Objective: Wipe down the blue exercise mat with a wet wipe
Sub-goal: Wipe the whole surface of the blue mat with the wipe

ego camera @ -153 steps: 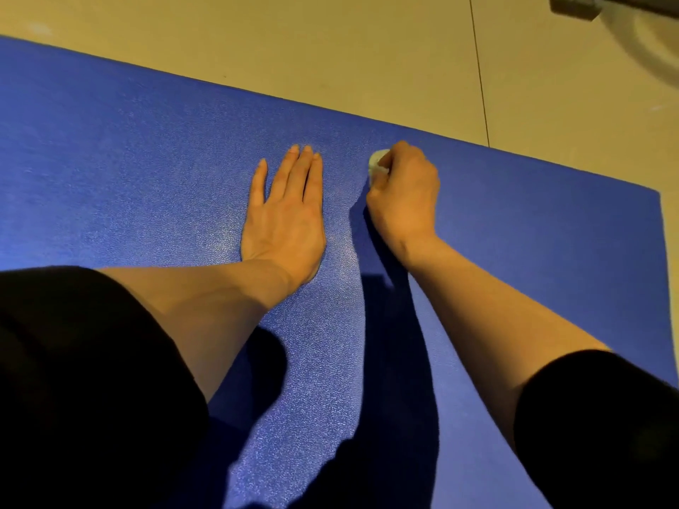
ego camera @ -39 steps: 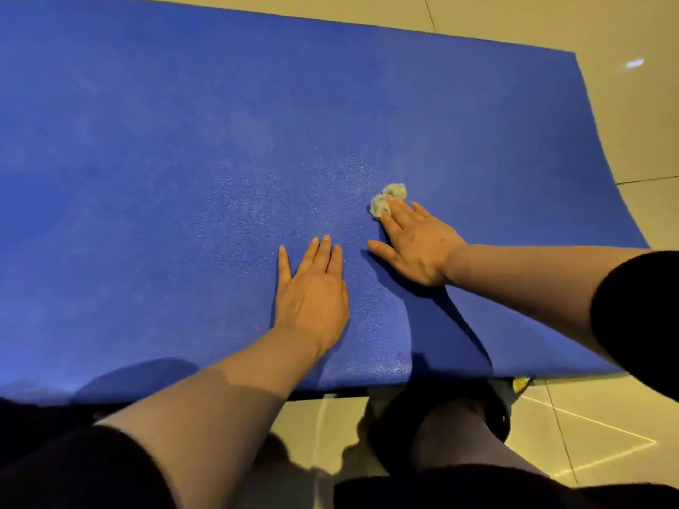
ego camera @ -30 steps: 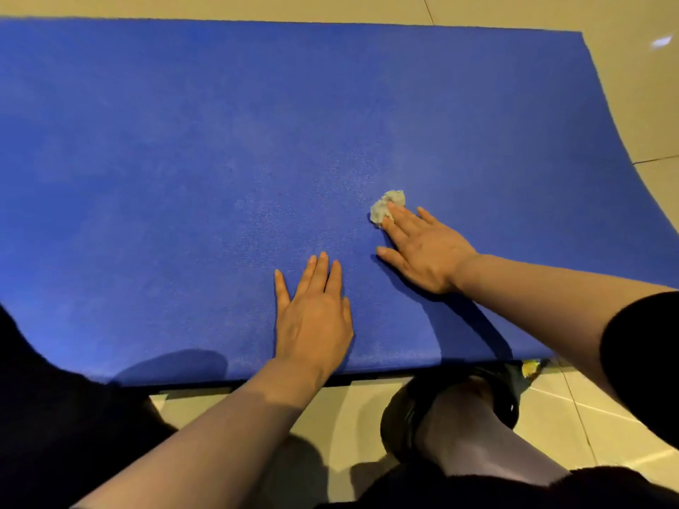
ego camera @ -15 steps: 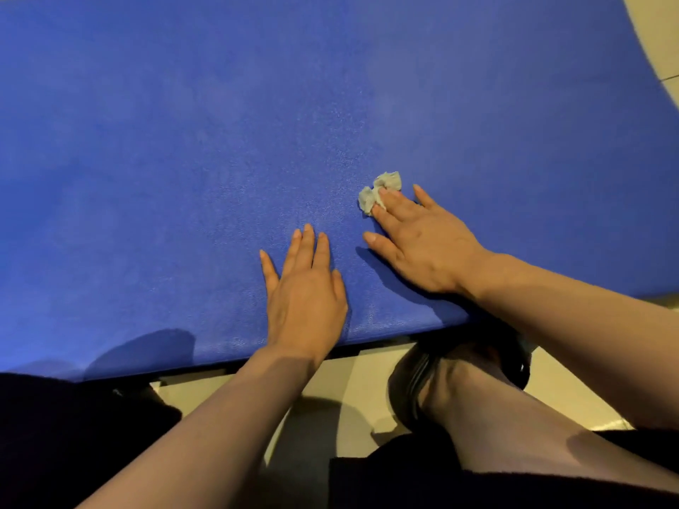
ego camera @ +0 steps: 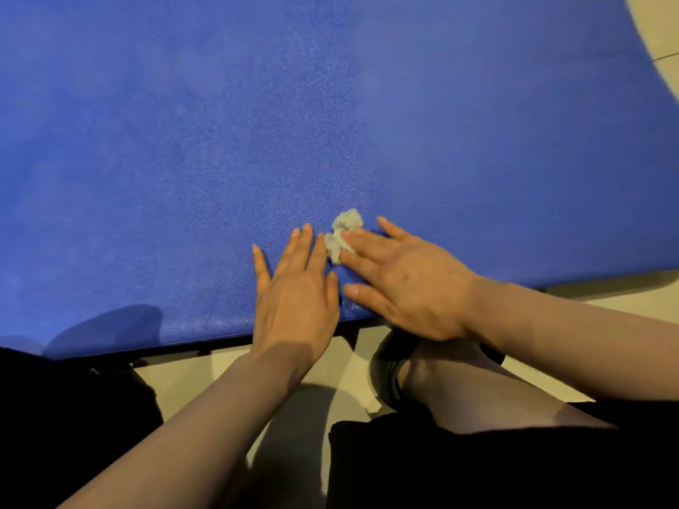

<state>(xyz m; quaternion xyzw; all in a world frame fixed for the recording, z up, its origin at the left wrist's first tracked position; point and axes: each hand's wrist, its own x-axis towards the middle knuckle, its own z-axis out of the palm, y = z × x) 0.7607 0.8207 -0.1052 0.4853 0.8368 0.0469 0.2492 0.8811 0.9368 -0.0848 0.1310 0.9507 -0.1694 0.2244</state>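
The blue exercise mat fills most of the head view, its near edge running across just below my hands. A crumpled white wet wipe lies on the mat near that edge. My right hand lies flat with straight fingers, its fingertips pressing on the wipe. My left hand rests flat on the mat right beside it, fingers straight, its fingertips almost touching the wipe.
Beige floor tiles show below the mat's near edge and at the top right corner. My knee and leg in dark clothing sit just under the right hand, with dark cloth at the lower left.
My right hand has slid the wipe leftward and nearer to the mat's near edge, closing in on the left hand. The view has shifted so the mat edge sits lower.
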